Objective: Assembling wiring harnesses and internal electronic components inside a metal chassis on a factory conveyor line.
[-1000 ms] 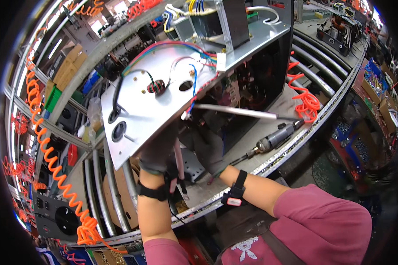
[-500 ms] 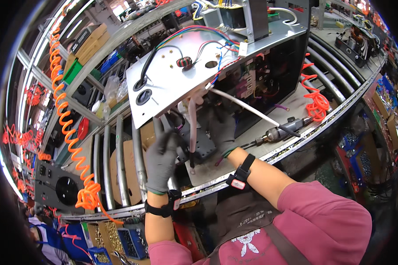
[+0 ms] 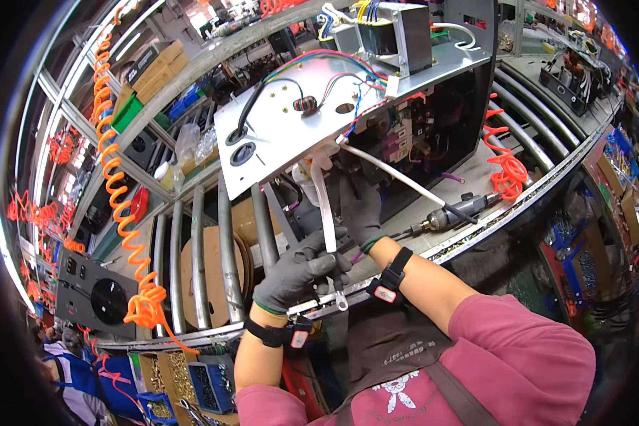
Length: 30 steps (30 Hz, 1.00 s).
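Note:
My left hand (image 3: 298,275), in a grey glove, is closed on a thick white-sleeved cable (image 3: 325,216) near its lower end. A metal ring terminal (image 3: 342,304) sticks out below the fingers, toward me. The cable hangs from under the metal shelf (image 3: 284,131) of an open electrical unit. My gloved right hand (image 3: 361,213) reaches into the dark space beneath that shelf, beside the cable; shadow hides its fingers and anything in them. A second white cable (image 3: 397,174) with a black end slants out over the right forearm's far side. A small wired ring coil (image 3: 305,106) sits on the shelf.
A power screwdriver (image 3: 454,213) lies right of my right hand, by an orange coiled hose (image 3: 508,174). Conveyor rollers (image 3: 229,248) run on both sides of the unit. Another orange coiled hose (image 3: 121,202) hangs at left, near a black panel with a round opening (image 3: 96,291).
My left hand has moved right and toward me and now grips the white cable, whose ring end has swung nearer me. The right hand has stayed under the shelf.

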Each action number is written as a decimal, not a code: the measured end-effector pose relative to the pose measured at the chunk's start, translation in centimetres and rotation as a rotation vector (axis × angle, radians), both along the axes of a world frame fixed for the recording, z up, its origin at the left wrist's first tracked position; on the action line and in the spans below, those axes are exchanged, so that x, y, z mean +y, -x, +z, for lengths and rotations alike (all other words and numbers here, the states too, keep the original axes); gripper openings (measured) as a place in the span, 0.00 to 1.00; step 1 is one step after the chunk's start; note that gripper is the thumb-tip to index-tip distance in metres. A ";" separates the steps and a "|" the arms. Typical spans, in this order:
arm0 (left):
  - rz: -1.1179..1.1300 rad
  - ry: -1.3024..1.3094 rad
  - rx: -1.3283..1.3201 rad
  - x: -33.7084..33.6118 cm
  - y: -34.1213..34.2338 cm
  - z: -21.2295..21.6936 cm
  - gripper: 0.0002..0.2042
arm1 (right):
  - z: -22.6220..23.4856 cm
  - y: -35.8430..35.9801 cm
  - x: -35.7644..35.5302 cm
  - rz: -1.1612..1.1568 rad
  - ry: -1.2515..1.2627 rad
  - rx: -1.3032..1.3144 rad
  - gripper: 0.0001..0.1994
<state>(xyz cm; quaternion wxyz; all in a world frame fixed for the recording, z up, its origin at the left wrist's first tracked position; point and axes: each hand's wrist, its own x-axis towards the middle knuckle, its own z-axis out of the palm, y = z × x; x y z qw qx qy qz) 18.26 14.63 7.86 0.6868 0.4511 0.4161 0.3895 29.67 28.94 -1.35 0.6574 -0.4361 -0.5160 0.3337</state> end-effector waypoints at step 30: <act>0.604 -0.832 0.601 9.2 0.7 -2.2 0.16 | -0.2 -0.5 -0.3 0.100 0.057 0.044 0.13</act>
